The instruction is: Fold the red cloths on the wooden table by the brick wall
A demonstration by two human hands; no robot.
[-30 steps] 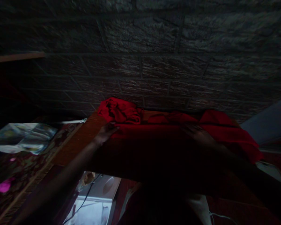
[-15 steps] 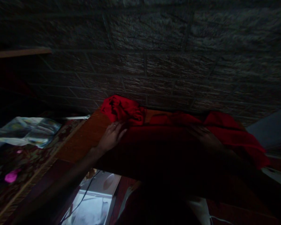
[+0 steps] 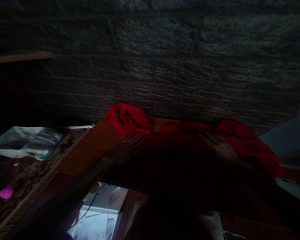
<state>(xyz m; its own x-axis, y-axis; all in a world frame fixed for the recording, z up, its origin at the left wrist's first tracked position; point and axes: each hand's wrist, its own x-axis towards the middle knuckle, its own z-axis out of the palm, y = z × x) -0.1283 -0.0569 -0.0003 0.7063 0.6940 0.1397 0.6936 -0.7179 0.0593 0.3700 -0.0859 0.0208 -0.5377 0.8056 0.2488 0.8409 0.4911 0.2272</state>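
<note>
A long red cloth [image 3: 175, 141] lies along the wooden tabletop [image 3: 90, 145], its near part lost in deep shadow. My left hand [image 3: 127, 148] rests with outstretched fingers at the cloth's left end, just below a bunched red heap [image 3: 130, 120] of fabric. Toward the right, my right hand [image 3: 220, 145] lies flat, fingers extended, on the same cloth. Beyond it, loose red folds [image 3: 250, 143] spread to the table's right end. Neither hand appears to grip anything, though the dim light hides parts of both.
A rough block wall [image 3: 165, 70] rises directly behind the table. On the left, a patterned carpet [image 3: 40, 176] bears a crumpled plastic bag [image 3: 27, 141] and a pink item [image 3: 7, 191]. Below the table's near edge stands a whitish box-like object [image 3: 102, 206] with a dark cable.
My left hand has slid right and its fingers now lie flatter along the cloth edge. The right hand has barely moved, and the view has shifted slightly.
</note>
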